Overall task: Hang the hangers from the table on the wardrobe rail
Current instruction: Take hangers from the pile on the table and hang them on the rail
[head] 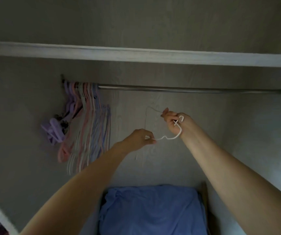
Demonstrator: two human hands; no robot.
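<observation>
Hangers (pixel 85 126) already on the wardrobe rail (pixel 187 89) were bunched at its left end, pink, purple & grey, under the shelf (pixel 136 54). Rest of rail was bare. Blue cloth (pixel 151 211) lay at wardrobe bottom, below my arms. My right hand (pixel 173 122) gripped a white hanger (pixel 170 137) near its hook, fingers curled round it, below the rail & not touching it. My left hand (pixel 141 139) pinched the hanger's other end btwn thumb & fingertips.

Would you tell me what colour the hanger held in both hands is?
White; the hanger shows in the head view.
</observation>
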